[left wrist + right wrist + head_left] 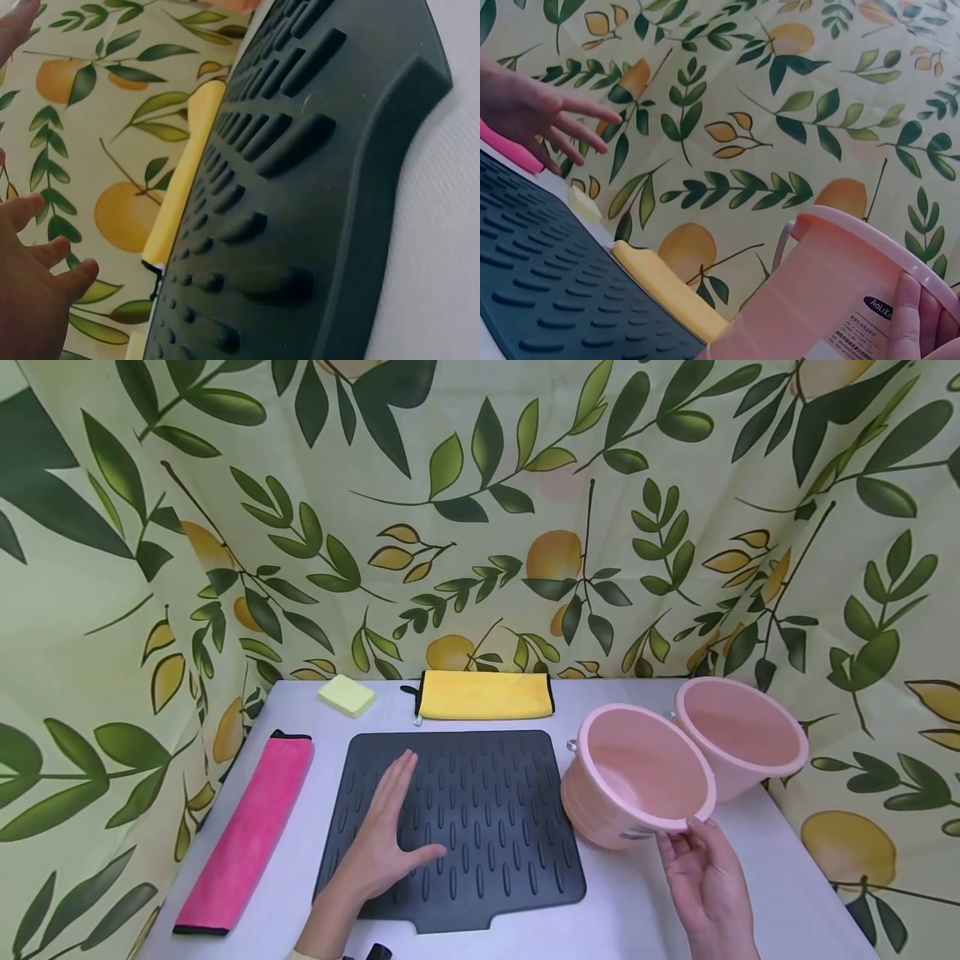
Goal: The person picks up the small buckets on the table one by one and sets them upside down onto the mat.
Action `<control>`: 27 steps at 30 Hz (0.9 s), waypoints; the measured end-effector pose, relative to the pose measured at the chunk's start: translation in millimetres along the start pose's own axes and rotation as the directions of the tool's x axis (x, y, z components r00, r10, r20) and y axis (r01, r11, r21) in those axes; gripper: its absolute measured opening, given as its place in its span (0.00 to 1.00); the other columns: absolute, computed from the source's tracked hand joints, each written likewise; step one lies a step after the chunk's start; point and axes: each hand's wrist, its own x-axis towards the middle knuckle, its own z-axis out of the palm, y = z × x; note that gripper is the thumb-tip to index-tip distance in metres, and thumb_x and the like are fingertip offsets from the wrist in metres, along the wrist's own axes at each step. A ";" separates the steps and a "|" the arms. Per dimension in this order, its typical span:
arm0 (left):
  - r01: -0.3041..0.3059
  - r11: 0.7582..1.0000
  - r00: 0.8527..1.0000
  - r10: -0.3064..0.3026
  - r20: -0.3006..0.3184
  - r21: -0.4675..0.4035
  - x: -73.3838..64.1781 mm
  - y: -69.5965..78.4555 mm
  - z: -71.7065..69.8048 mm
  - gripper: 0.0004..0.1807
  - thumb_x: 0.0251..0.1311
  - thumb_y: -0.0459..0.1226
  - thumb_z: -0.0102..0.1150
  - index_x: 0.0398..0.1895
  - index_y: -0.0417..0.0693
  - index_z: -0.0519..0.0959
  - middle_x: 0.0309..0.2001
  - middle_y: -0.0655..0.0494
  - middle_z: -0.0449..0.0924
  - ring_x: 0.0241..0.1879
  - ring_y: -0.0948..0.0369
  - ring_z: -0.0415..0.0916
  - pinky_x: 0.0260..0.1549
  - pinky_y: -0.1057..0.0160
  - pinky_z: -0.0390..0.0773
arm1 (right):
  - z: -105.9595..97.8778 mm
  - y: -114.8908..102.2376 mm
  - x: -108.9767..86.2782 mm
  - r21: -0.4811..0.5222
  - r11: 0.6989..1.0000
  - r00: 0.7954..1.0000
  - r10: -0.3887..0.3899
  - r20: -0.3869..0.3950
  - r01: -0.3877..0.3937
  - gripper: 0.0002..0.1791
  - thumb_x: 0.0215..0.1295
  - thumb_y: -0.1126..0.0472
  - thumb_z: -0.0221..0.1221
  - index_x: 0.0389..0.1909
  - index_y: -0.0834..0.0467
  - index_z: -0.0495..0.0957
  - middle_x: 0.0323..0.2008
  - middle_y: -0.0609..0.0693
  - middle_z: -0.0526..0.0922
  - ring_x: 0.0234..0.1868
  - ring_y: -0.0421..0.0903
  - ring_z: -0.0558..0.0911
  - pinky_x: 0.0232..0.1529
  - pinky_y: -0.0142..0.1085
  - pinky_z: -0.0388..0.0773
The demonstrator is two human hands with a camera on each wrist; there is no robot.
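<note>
My right hand holds the near pink bucket by the front of its rim, thumb and fingers pinching the edge. In the right wrist view, a white printed label shows on the bucket's side, close to my fingers. The bucket's left side reaches the right edge of a dark grey ridged mat. My left hand hovers over the left part of that mat, fingers extended and thumb spread, holding nothing. Behind the near bucket to the right stands a second pink bucket, overlapped by it in the head view.
A pink cloth roll with black ends lies along the left. At the back are a pale yellow sponge and a folded yellow cloth. Patterned fabric surrounds the white table. A small black object shows at the front edge.
</note>
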 end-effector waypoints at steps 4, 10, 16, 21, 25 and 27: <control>0.001 1.000 1.000 -0.001 0.015 -0.006 2.4 2.5 1.6 0.69 0.50 0.64 0.78 0.90 0.74 0.44 0.89 0.60 0.42 0.86 0.44 0.40 0.66 0.16 0.56 | 5.8 -0.2 0.1 -0.024 1.000 0.999 0.014 -0.034 -0.015 0.13 0.84 0.68 0.50 0.64 0.59 0.68 0.41 0.54 0.79 0.41 0.46 0.81 0.52 0.35 0.84; 0.000 1.000 1.000 0.000 0.018 -0.018 4.6 3.8 3.7 0.68 0.50 0.64 0.78 0.90 0.74 0.44 0.89 0.60 0.42 0.86 0.44 0.40 0.66 0.16 0.56 | 12.6 0.4 0.9 -0.005 0.998 0.994 0.061 -0.092 -0.062 0.20 0.84 0.68 0.53 0.68 0.56 0.60 0.42 0.53 0.77 0.42 0.45 0.80 0.53 0.34 0.83; 0.000 0.999 1.000 0.001 0.023 -0.044 7.0 5.9 7.1 0.68 0.51 0.64 0.78 0.90 0.75 0.45 0.89 0.61 0.42 0.86 0.42 0.41 0.66 0.15 0.54 | 16.4 -1.1 1.4 0.019 0.993 0.980 0.122 -0.156 -0.120 0.25 0.84 0.64 0.54 0.74 0.51 0.56 0.46 0.50 0.75 0.45 0.43 0.79 0.55 0.31 0.82; -0.011 0.997 1.000 0.013 0.023 -0.070 10.3 4.9 9.9 0.68 0.51 0.63 0.79 0.90 0.76 0.44 0.89 0.59 0.43 0.86 0.42 0.41 0.66 0.15 0.54 | 21.1 -0.5 1.6 0.022 0.985 0.965 0.169 -0.198 -0.168 0.34 0.85 0.62 0.54 0.81 0.46 0.47 0.48 0.48 0.74 0.45 0.41 0.79 0.57 0.30 0.81; -0.009 0.997 1.000 0.011 0.024 -0.079 10.9 3.2 12.4 0.68 0.50 0.63 0.79 0.90 0.76 0.45 0.89 0.58 0.43 0.86 0.44 0.41 0.66 0.15 0.54 | 26.0 2.0 2.0 0.008 0.984 0.958 0.177 -0.227 -0.179 0.34 0.85 0.61 0.55 0.80 0.45 0.49 0.50 0.47 0.75 0.47 0.40 0.79 0.58 0.30 0.81; -0.003 0.997 1.000 0.005 0.026 -0.074 10.6 2.8 13.5 0.68 0.50 0.63 0.79 0.90 0.76 0.45 0.89 0.57 0.43 0.86 0.43 0.41 0.66 0.15 0.54 | 27.1 3.4 1.4 0.001 0.983 0.958 0.180 -0.224 -0.185 0.32 0.85 0.61 0.55 0.79 0.46 0.50 0.50 0.47 0.75 0.48 0.40 0.79 0.59 0.29 0.80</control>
